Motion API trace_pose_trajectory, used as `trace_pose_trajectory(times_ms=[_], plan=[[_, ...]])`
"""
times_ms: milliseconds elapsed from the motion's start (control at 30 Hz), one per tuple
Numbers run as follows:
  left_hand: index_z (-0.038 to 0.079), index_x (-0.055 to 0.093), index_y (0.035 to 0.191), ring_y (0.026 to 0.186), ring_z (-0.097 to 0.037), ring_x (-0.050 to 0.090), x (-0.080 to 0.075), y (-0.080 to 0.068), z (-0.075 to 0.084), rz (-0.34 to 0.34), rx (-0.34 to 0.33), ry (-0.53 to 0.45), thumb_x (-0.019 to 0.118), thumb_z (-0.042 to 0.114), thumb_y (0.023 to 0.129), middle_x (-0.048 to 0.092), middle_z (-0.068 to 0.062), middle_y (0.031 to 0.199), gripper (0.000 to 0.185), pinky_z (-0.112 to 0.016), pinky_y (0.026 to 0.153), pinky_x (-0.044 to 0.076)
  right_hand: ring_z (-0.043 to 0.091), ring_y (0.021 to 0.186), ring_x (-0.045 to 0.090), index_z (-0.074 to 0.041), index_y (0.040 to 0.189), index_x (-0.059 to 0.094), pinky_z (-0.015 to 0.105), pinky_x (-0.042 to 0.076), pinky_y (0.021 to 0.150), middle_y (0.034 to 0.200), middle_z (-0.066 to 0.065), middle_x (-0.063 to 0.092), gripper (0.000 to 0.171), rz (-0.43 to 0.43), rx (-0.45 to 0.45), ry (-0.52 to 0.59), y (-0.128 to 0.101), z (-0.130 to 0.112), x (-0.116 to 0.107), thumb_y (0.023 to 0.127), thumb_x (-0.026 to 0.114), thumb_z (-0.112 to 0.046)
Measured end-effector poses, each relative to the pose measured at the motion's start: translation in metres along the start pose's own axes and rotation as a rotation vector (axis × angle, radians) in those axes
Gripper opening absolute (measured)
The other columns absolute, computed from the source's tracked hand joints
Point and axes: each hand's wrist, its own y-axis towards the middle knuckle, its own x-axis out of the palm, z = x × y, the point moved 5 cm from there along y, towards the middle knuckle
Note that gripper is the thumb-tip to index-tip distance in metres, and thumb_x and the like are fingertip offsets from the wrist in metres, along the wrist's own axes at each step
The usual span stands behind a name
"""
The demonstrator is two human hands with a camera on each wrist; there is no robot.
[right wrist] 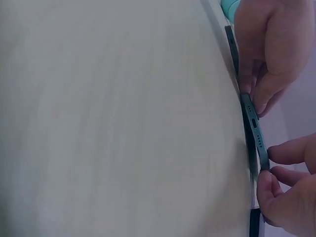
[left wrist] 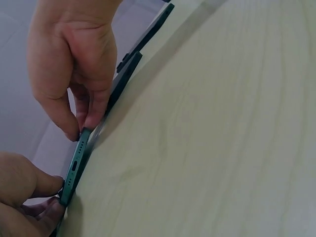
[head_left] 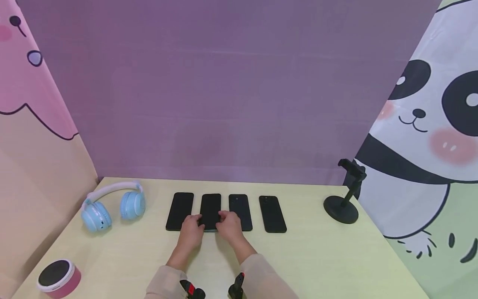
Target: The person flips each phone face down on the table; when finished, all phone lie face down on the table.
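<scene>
A dark smartphone [head_left: 210, 207] with a green edge lies second from the left in a row of phones. Its bottom edge, with charging port and speaker holes, faces the wrist cameras. My left hand [head_left: 192, 231] pinches the lower left corner; thumb and fingers of that left hand [left wrist: 22, 190] show on either side of the green edge [left wrist: 75, 165]. At the lower right corner, my right hand [head_left: 230, 227] pinches the same phone, as the right wrist view shows with the right hand [right wrist: 291, 190] at one end of the bottom edge [right wrist: 255, 126].
Left of it lies a black phone [head_left: 180, 211]; to the right are a dark blue phone [head_left: 240, 211] and another black phone [head_left: 273, 214]. Blue headphones [head_left: 96, 216] and a pink round container [head_left: 59, 278] stand at left, a black stand [head_left: 341, 209] at right, all on a pale table [head_left: 321, 261].
</scene>
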Motion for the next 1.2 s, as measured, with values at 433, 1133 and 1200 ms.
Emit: trace_pose_trajectory(times_ms=[433, 1133, 1200], plan=[[-0.013, 0.060, 0.119, 0.095, -0.035, 0.058, 0.004, 0.003, -0.002, -0.044, -0.068, -0.061, 0.060, -0.003, 0.089, 0.057, -0.022, 0.102, 0.031, -0.047, 0.084, 0.049, 0.026, 0.093, 0.058, 0.007, 0.120, 0.064, 0.033, 0.053, 0.074, 0.104, 0.019, 0.061, 0.041, -0.069, 0.029, 0.276, 0.006, 0.004, -0.008, 0.080, 0.068, 0.009], [-0.008, 0.056, 0.129, 0.091, -0.030, 0.053, 0.008, 0.006, 0.003, -0.069, 0.019, -0.132, 0.066, 0.003, 0.089, 0.056, -0.019, 0.102, 0.042, -0.048, 0.082, 0.046, 0.020, 0.088, 0.055, 0.009, 0.126, 0.059, 0.030, 0.049, 0.074, 0.102, 0.017, 0.058, 0.044, -0.154, 0.035, 0.462, 0.010, 0.003, -0.014, 0.082, 0.067, 0.008], [-0.004, 0.056, 0.131, 0.092, -0.029, 0.054, 0.008, 0.007, 0.004, -0.062, 0.039, -0.138, 0.066, 0.006, 0.091, 0.056, -0.020, 0.106, 0.043, -0.048, 0.082, 0.046, 0.020, 0.087, 0.059, 0.008, 0.127, 0.057, 0.030, 0.049, 0.075, 0.104, 0.019, 0.059, 0.044, -0.161, 0.042, 0.494, 0.010, 0.003, -0.014, 0.084, 0.066, 0.008]])
